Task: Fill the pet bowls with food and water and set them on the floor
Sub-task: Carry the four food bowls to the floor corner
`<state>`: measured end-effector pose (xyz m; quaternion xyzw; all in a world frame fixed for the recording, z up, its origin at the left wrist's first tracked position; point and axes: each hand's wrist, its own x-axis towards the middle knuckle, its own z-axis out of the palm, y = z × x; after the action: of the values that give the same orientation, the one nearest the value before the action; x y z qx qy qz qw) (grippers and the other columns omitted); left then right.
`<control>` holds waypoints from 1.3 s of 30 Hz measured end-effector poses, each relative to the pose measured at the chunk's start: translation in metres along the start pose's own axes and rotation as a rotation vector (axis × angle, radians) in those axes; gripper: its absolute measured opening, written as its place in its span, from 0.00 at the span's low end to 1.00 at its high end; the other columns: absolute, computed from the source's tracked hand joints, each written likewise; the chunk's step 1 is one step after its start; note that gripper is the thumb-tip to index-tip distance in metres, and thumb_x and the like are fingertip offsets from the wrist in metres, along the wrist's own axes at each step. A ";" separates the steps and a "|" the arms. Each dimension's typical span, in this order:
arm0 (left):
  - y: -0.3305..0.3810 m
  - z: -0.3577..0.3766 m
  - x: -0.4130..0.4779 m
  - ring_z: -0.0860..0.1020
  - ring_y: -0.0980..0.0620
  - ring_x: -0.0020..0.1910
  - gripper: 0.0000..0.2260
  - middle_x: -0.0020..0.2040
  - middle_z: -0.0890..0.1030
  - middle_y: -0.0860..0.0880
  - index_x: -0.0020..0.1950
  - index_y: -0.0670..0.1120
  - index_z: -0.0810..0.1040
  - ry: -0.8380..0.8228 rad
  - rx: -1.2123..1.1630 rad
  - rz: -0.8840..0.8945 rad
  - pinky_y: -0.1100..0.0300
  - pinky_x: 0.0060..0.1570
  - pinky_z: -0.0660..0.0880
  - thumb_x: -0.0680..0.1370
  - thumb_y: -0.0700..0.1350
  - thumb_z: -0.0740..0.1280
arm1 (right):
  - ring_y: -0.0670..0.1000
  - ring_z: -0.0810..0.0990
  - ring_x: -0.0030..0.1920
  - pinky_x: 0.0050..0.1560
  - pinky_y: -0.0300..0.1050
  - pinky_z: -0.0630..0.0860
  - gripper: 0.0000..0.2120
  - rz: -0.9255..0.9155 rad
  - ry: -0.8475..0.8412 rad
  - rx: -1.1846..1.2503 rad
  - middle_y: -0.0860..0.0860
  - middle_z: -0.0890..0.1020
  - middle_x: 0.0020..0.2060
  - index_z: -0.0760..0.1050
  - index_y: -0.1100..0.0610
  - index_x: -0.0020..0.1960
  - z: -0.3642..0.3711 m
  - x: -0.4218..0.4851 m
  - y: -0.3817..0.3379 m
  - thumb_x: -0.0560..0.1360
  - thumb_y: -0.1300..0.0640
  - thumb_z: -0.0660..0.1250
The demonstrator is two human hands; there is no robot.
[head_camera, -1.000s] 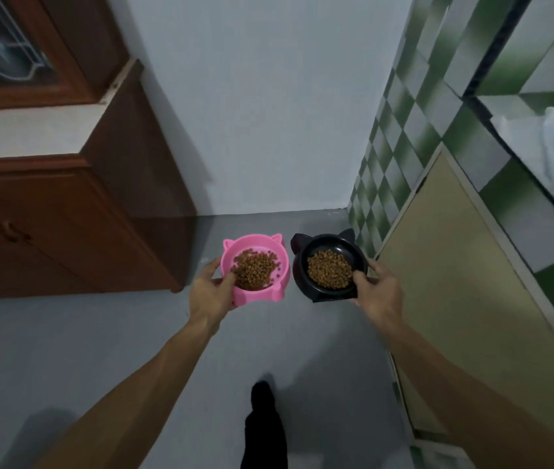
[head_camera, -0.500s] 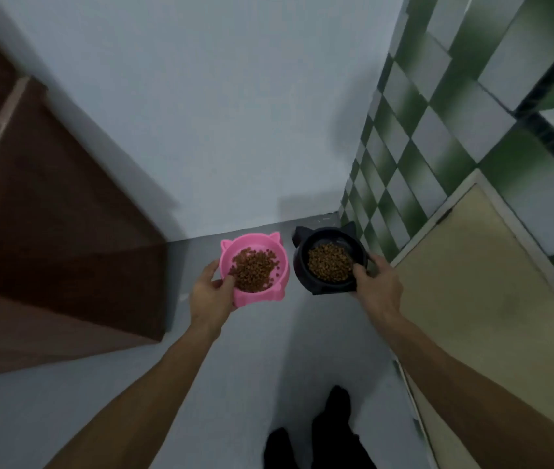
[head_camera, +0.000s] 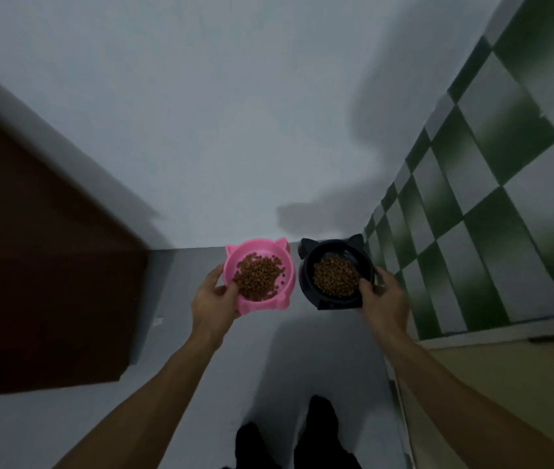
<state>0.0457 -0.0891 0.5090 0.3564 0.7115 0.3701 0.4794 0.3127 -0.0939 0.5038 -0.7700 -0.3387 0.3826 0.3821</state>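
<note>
Pink bowl [head_camera: 258,305] and black bowl [head_camera: 304,276] looked light and rigid; left hand [head_camera: 213,301] and right hand [head_camera: 383,301] each gripped a near rim, loose kibble [head_camera: 260,277] apt to spill

Pink bowl [head_camera: 282,255], centre frame; black bowl [head_camera: 309,265] beside it; brown kibble [head_camera: 258,277] in both. Right: green-and-white checkered tiles [head_camera: 492,170]. Left: dark brown cabinet [head_camera: 48,265]. Floor [head_camera: 268,367] grey.

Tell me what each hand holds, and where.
Left hand grips the pink cat-eared plastic bowl by its near-left rim; right hand, the black cat-eared bowl by its near-right rim.
</note>
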 end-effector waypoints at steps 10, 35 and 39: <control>-0.112 0.072 0.163 0.85 0.46 0.44 0.20 0.45 0.84 0.48 0.71 0.50 0.71 0.016 0.054 -0.027 0.42 0.43 0.83 0.79 0.47 0.67 | 0.56 0.79 0.58 0.57 0.46 0.76 0.22 0.037 0.034 -0.047 0.58 0.80 0.61 0.69 0.56 0.73 0.094 0.147 0.108 0.80 0.56 0.65; -0.365 0.228 0.407 0.83 0.45 0.47 0.20 0.52 0.82 0.44 0.72 0.50 0.70 0.017 0.187 0.038 0.42 0.47 0.82 0.80 0.44 0.65 | 0.58 0.79 0.58 0.54 0.42 0.73 0.21 0.036 0.122 -0.136 0.60 0.80 0.61 0.69 0.58 0.72 0.263 0.364 0.364 0.81 0.55 0.64; -0.369 0.234 0.415 0.82 0.45 0.45 0.18 0.47 0.83 0.44 0.69 0.47 0.73 0.035 0.264 0.093 0.43 0.47 0.82 0.79 0.44 0.65 | 0.59 0.79 0.58 0.53 0.41 0.72 0.21 0.028 0.144 -0.182 0.61 0.80 0.60 0.70 0.60 0.71 0.266 0.373 0.370 0.80 0.54 0.65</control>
<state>0.0923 0.1376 -0.0475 0.4424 0.7449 0.3013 0.3983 0.3503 0.1204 -0.0434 -0.8315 -0.3329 0.2993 0.3288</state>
